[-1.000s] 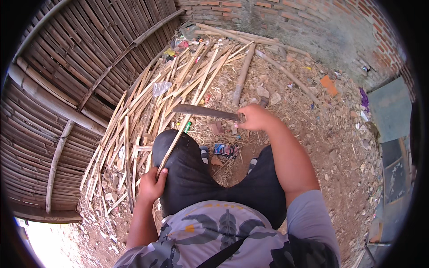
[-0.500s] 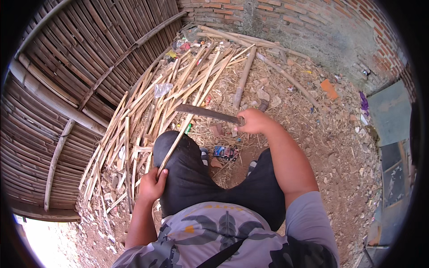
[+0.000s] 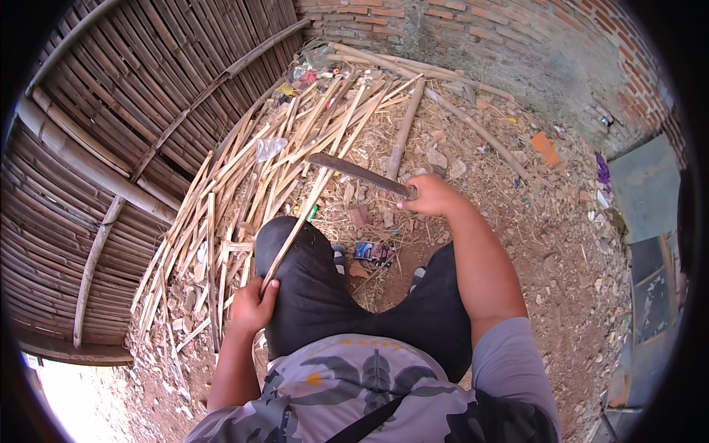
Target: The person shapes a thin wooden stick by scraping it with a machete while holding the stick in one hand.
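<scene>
My left hand point(image 3: 254, 304) is closed round a long, pale split bamboo strip point(image 3: 295, 236), which slants up and away over my left thigh point(image 3: 303, 288). In my right hand point(image 3: 432, 198) is the handle of a long dark blade point(image 3: 353, 170), gripped with curled fingers. The blade points left and lies across the strip near its upper end; whether it touches or is just above it I cannot tell. Beneath and beyond the strip lies a loose pile of similar pale strips point(image 3: 229, 177).
A slatted bamboo wall point(image 3: 96, 162) stands at left, a brick wall point(image 3: 502, 37) at the back. Bamboo poles point(image 3: 402, 129) lie near the brick wall. Rubble, straw and litter cover the dirt ground point(image 3: 554, 288). Grey panels point(image 3: 646, 192) lean at the right.
My right hand and the blade have moved slightly up and away from me, the tip shifting right along toward the strip's far end. My left hand has barely moved.
</scene>
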`<action>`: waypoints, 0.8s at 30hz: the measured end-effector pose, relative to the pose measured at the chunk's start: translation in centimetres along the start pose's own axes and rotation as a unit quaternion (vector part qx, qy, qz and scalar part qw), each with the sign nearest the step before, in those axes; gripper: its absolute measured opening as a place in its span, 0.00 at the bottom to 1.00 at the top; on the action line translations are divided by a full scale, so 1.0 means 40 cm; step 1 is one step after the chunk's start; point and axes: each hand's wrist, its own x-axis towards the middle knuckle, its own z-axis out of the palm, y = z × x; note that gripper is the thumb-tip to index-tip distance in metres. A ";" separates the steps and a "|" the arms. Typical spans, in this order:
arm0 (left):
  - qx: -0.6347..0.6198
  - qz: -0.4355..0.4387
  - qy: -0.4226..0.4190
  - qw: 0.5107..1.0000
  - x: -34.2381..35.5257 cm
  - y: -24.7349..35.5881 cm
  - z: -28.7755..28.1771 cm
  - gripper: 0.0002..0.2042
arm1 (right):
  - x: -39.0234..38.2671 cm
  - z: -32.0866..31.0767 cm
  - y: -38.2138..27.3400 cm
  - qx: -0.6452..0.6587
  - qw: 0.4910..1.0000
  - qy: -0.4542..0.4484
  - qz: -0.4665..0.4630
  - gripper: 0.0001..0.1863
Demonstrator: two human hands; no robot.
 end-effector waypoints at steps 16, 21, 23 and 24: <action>-0.018 0.000 -0.001 1.000 0.000 0.003 -0.001 0.25 | 0.024 0.030 0.013 0.019 1.000 -0.021 -0.013 0.34; -0.031 0.003 0.003 1.000 0.000 -0.003 0.003 0.25 | 0.026 0.039 0.021 0.015 1.000 -0.001 -0.022 0.35; -0.033 0.008 0.004 0.999 0.001 -0.004 0.004 0.25 | 0.028 0.040 0.027 0.013 1.000 0.002 -0.023 0.35; -0.031 0.010 0.004 0.999 0.002 -0.006 0.005 0.24 | 0.028 0.040 0.027 0.010 1.000 0.003 -0.022 0.34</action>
